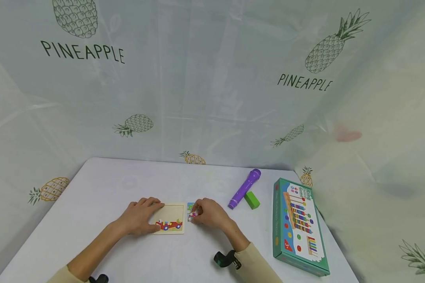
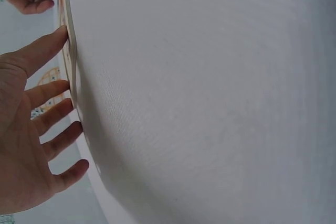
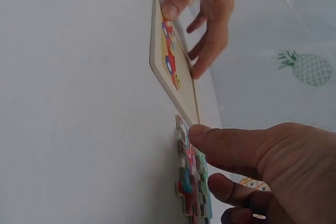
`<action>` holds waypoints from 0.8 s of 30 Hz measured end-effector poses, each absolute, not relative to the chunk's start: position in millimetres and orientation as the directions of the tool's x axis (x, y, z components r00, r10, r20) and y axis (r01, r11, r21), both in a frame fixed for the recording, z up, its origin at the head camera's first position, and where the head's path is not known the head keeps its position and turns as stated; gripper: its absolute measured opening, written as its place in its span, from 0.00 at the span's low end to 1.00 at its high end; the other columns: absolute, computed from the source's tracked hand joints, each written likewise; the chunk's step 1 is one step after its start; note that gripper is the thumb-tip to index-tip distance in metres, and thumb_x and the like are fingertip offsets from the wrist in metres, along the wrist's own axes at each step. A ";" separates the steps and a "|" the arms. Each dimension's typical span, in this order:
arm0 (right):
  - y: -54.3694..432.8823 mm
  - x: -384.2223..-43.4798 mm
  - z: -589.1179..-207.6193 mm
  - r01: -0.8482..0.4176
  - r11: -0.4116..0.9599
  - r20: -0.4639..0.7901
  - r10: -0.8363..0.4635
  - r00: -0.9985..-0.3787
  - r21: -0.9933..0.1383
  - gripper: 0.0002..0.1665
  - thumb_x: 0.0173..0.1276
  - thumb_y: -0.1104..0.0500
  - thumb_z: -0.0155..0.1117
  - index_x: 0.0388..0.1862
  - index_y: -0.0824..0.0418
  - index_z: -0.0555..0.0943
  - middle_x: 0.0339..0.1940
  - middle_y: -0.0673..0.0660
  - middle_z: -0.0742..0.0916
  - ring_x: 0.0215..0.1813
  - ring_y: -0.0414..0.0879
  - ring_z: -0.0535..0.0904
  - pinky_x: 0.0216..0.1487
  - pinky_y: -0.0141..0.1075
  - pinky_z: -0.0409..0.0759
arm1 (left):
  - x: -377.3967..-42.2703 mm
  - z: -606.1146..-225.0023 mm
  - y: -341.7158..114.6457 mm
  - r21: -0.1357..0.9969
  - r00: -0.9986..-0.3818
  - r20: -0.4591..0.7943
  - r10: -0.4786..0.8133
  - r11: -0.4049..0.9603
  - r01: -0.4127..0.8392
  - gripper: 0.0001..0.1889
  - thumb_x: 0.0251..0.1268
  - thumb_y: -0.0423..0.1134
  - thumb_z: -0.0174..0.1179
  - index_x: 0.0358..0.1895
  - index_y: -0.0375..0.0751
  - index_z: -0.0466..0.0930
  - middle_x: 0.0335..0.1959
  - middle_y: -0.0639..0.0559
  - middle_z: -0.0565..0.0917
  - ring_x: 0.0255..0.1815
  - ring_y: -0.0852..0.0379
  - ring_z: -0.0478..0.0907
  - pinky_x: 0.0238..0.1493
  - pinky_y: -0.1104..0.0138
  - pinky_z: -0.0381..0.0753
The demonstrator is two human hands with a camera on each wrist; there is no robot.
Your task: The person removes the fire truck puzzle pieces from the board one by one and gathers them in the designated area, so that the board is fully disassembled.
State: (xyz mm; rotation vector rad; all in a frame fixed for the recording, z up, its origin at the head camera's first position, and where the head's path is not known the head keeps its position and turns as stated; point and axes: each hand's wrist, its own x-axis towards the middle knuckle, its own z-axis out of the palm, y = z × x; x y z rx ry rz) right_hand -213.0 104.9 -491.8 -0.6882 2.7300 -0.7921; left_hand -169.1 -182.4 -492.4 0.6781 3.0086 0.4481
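A pale wooden puzzle board [image 1: 171,210] with a raised rim lies on the table, a red vehicle picture along its near side. My left hand [image 1: 139,217] rests at its left end, thumb on the near corner and spread fingers along the far edge. Just right of the board lie several colourful jigsaw pieces [image 1: 190,206], fitted together in part. Over them my right hand [image 1: 212,214] has its thumb and curled index finger at a piece, pinching it. In the right wrist view the thumb presses the end of the jigsaw pieces [image 3: 188,182] nearest the board.
A purple toy microphone [image 1: 245,188] lies beyond my right hand, a green block [image 1: 252,200] beside it. Farther right is a green toy box [image 1: 301,228] with printed pictures. The white table [image 1: 156,259] meets a pineapple-print curtain [image 1: 205,86] at the back.
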 end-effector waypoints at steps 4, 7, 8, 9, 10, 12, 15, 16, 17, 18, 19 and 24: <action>101.2 -211.4 -492.3 -0.404 0.733 -0.042 -0.505 -0.862 -0.547 0.16 0.60 0.51 0.78 0.43 0.55 0.85 0.26 0.45 0.78 0.30 0.37 0.71 0.31 0.30 0.70 | -169.4 -492.6 -182.6 0.283 -0.905 0.040 0.424 0.863 0.417 0.38 0.51 0.57 0.74 0.67 0.45 0.76 0.64 0.48 0.76 0.63 0.42 0.72 0.55 0.39 0.70; 96.7 -207.5 -493.3 -0.436 0.733 -0.027 -0.525 -0.851 -0.523 0.16 0.60 0.51 0.77 0.45 0.54 0.86 0.27 0.44 0.77 0.31 0.36 0.70 0.32 0.29 0.70 | -168.8 -492.4 -182.1 0.298 -0.901 0.056 0.431 0.854 0.427 0.36 0.51 0.54 0.74 0.66 0.47 0.77 0.63 0.48 0.76 0.62 0.42 0.72 0.54 0.38 0.70; 95.0 -205.6 -493.9 -0.447 0.734 -0.026 -0.533 -0.846 -0.511 0.17 0.60 0.50 0.77 0.46 0.54 0.87 0.27 0.44 0.77 0.31 0.36 0.70 0.32 0.28 0.70 | -168.7 -493.2 -181.9 0.300 -0.898 0.069 0.435 0.849 0.435 0.35 0.51 0.54 0.74 0.65 0.48 0.78 0.62 0.47 0.76 0.62 0.41 0.72 0.53 0.38 0.70; 93.0 -203.6 -494.3 -0.462 0.734 -0.022 -0.543 -0.839 -0.497 0.17 0.60 0.50 0.77 0.46 0.53 0.87 0.27 0.43 0.77 0.31 0.35 0.70 0.32 0.28 0.70 | -168.4 -493.5 -181.7 0.305 -0.894 0.079 0.440 0.844 0.442 0.34 0.51 0.52 0.74 0.65 0.50 0.78 0.62 0.46 0.76 0.61 0.40 0.72 0.53 0.38 0.71; 91.2 -201.3 -494.8 -0.468 0.734 -0.026 -0.550 -0.835 -0.492 0.17 0.60 0.50 0.77 0.47 0.53 0.87 0.27 0.43 0.77 0.31 0.35 0.70 0.32 0.28 0.69 | -168.3 -494.2 -181.2 0.307 -0.891 0.086 0.446 0.839 0.449 0.33 0.51 0.51 0.74 0.64 0.52 0.79 0.62 0.46 0.76 0.61 0.40 0.72 0.53 0.38 0.71; 87.6 -196.5 -496.3 -0.479 0.734 -0.037 -0.563 -0.826 -0.481 0.19 0.60 0.49 0.77 0.49 0.52 0.88 0.28 0.42 0.77 0.31 0.34 0.69 0.31 0.27 0.69 | -168.3 -495.7 -180.1 0.304 -0.885 0.095 0.455 0.833 0.461 0.30 0.52 0.49 0.74 0.62 0.56 0.81 0.62 0.44 0.76 0.61 0.39 0.72 0.53 0.37 0.70; 82.7 -190.6 -498.6 -0.497 0.732 -0.048 -0.581 -0.812 -0.466 0.21 0.61 0.48 0.76 0.53 0.50 0.88 0.28 0.41 0.76 0.31 0.34 0.69 0.31 0.27 0.68 | -167.9 -496.9 -178.8 0.302 -0.882 0.091 0.462 0.832 0.466 0.25 0.53 0.48 0.73 0.58 0.63 0.84 0.63 0.42 0.76 0.62 0.37 0.72 0.56 0.36 0.69; 81.5 -188.7 -499.2 -0.500 0.732 -0.053 -0.586 -0.809 -0.463 0.21 0.62 0.48 0.76 0.53 0.50 0.88 0.28 0.41 0.76 0.32 0.34 0.68 0.31 0.27 0.67 | -167.9 -497.3 -178.4 0.301 -0.881 0.089 0.465 0.830 0.469 0.24 0.53 0.47 0.73 0.56 0.65 0.85 0.64 0.41 0.76 0.63 0.36 0.72 0.57 0.36 0.68; 80.3 -187.3 -499.7 -0.508 0.730 -0.052 -0.592 -0.804 -0.457 0.21 0.62 0.49 0.75 0.54 0.49 0.88 0.28 0.41 0.76 0.31 0.34 0.68 0.31 0.28 0.67 | -168.0 -497.6 -178.1 0.302 -0.878 0.091 0.469 0.827 0.474 0.22 0.54 0.46 0.73 0.54 0.67 0.85 0.64 0.40 0.76 0.64 0.35 0.71 0.57 0.35 0.68; 79.2 -186.2 -500.1 -0.516 0.729 -0.049 -0.597 -0.801 -0.450 0.21 0.62 0.49 0.75 0.55 0.49 0.87 0.27 0.41 0.76 0.31 0.34 0.68 0.30 0.28 0.67 | -167.9 -497.8 -177.9 0.306 -0.877 0.090 0.473 0.825 0.476 0.20 0.54 0.46 0.73 0.52 0.69 0.86 0.64 0.40 0.76 0.65 0.34 0.71 0.57 0.34 0.67; 78.3 -185.1 -500.0 -0.524 0.727 -0.045 -0.602 -0.797 -0.444 0.21 0.63 0.49 0.75 0.55 0.49 0.87 0.27 0.41 0.75 0.31 0.34 0.68 0.30 0.28 0.66 | -167.8 -497.6 -177.5 0.307 -0.873 0.092 0.480 0.820 0.483 0.19 0.54 0.45 0.73 0.50 0.70 0.87 0.65 0.39 0.76 0.65 0.33 0.71 0.57 0.33 0.67; 75.0 -183.0 -498.9 -0.540 0.719 -0.024 -0.610 -0.792 -0.437 0.20 0.64 0.51 0.74 0.54 0.51 0.87 0.26 0.40 0.76 0.30 0.34 0.68 0.30 0.27 0.67 | -167.7 -496.1 -175.7 0.296 -0.859 0.086 0.505 0.810 0.506 0.17 0.55 0.43 0.73 0.45 0.73 0.89 0.66 0.37 0.76 0.67 0.32 0.70 0.58 0.32 0.65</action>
